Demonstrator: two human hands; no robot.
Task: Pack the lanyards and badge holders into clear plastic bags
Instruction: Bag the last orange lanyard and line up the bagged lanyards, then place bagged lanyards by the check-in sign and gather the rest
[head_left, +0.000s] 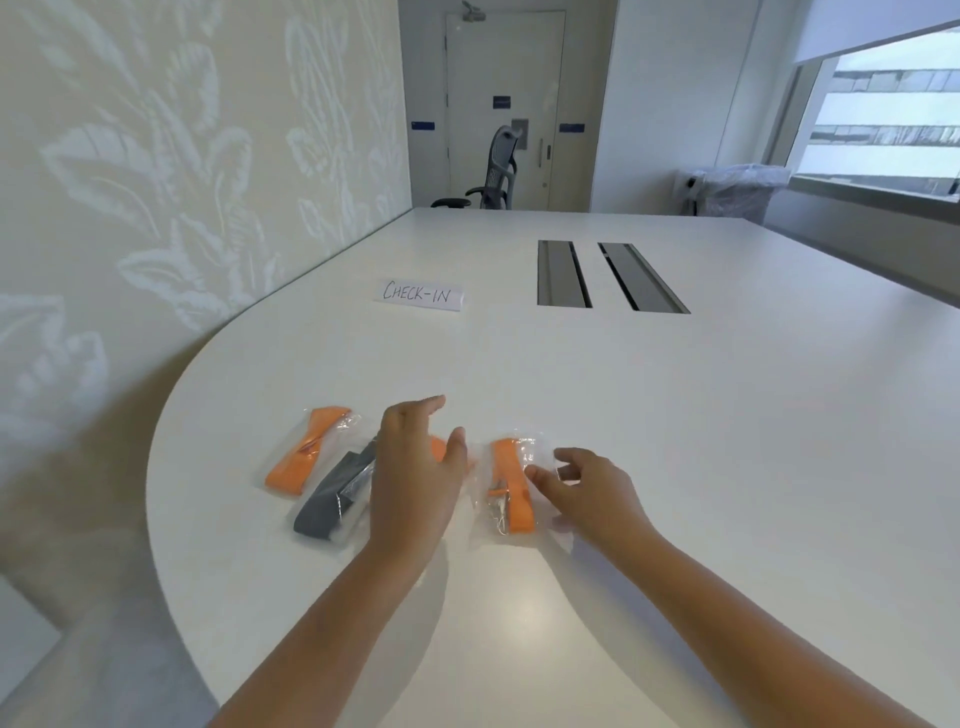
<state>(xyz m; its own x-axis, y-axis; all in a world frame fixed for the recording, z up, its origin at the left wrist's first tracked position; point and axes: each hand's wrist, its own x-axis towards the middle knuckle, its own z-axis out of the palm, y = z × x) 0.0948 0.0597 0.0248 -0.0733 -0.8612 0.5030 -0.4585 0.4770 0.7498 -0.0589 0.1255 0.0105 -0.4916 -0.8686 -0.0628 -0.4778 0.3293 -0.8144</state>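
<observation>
Four bagged lanyards, left hand spread above one, right hand loosely open beside another

The left hand hides most of 1 orange lanyard.
</observation>
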